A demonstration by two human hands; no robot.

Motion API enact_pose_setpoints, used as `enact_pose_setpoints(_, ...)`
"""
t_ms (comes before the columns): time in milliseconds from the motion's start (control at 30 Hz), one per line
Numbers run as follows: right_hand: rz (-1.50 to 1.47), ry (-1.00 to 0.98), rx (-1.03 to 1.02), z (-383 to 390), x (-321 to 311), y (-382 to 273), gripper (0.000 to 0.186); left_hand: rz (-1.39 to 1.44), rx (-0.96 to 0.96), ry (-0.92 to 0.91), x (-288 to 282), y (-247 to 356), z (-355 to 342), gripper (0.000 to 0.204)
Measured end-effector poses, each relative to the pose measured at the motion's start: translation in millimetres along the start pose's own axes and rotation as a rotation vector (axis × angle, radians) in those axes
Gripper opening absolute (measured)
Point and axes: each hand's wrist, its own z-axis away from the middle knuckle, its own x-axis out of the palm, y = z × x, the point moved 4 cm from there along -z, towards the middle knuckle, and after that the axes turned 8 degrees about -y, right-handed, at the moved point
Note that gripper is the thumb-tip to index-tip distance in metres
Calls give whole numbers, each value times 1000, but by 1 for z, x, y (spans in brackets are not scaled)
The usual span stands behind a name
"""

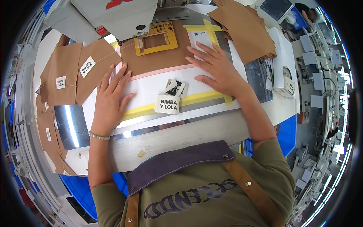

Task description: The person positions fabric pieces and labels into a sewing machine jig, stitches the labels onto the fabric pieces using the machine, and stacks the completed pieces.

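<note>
Sewing machine head (113, 17) cut off by the top edge, olive shirt (211, 181) by the bottom.
A white label (166, 104) partly covers other labels (184, 90) beneath; a yellow frame (157, 50) hides part of a brown panel (159, 63). At far right, a person (312, 15) is blurred, workstations (317, 79) too small to make out.

Brown, white and yellow noted throughout, with pink, blue and olive accents.
The flat brown piece (162, 62) is edged in pink; the yellow rectangular frame (160, 50) is marked with dark handwriting. The small white rectangular label (166, 104) is printed in black. The flat white sheet (145, 92) is crossed by a yellow tape strip (198, 95). Turquoise and gold tones are mixed in the beaded bracelet (99, 136). The olive-green cloth shirt (234, 189) is lettered in dark purple; brown apron straps (256, 187) and blue plastic bins (289, 132) are seen.
</note>
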Motion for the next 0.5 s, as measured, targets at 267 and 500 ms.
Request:
enact_pose_setpoints(267,-24,-71,21,-1,0,1,57,-10,-5,-17,2,-2,2,63)
enact_pose_setpoints(500,-13,-35,-4,-1,0,0,55,-8,0,-15,5,-4,3,62)
